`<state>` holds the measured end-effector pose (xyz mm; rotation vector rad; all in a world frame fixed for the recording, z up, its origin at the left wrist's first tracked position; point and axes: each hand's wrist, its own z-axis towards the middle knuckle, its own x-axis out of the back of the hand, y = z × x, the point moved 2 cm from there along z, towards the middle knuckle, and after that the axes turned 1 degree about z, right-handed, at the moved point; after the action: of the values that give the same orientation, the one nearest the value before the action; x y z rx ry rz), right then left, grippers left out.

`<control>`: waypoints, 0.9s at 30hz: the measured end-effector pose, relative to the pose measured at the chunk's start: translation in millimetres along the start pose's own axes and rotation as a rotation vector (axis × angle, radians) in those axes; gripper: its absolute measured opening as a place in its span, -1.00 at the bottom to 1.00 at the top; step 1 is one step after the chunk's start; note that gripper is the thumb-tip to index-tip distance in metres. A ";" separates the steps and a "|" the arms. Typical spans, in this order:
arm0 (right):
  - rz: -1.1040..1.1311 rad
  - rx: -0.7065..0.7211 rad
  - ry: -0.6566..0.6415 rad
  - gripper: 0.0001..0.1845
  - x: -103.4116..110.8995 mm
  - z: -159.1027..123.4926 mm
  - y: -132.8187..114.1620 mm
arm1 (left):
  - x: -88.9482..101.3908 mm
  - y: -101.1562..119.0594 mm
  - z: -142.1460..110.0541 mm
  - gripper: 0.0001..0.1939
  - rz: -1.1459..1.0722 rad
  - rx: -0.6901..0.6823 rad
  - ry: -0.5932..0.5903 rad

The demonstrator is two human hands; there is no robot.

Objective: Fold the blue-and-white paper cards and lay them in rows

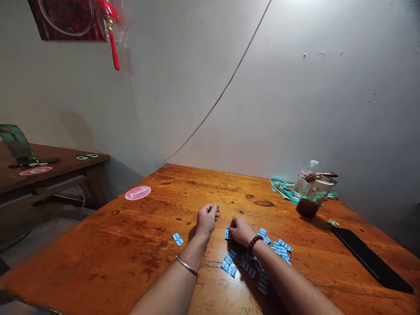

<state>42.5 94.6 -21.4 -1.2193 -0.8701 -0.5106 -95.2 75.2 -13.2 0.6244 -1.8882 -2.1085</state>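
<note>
Resting R hand (241, 232) by blue-and-white slips (280, 247) (pink disc (138, 192): "1")

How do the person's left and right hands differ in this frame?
The left hand has a silver bangle on its wrist, while the right hand has a dark red bead bracelet. The left hand sits over bare wood, while the right hand is beside and above blue-and-white slips. Both hands are curled, palm down, on the wooden table, and neither shows anything held.
</note>
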 end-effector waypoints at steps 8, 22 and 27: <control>0.043 0.038 0.024 -0.64 31.6 -8.0 4.0 | 0.1 2.6 -1.6 -0.73 0.147 -0.047 -0.036; -0.028 0.153 0.162 -0.75 66.9 -68.6 80.3 | -4.8 29.2 -27.7 -0.51 0.817 -0.280 -0.723; 0.020 0.164 0.145 -0.74 71.0 -69.2 84.9 | -4.3 26.5 -29.6 -0.48 1.155 -0.410 -0.853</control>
<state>168.6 61.3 -21.2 -1.0278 -0.7600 -0.4957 -80.3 47.5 11.5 -1.3170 -1.3543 -1.8165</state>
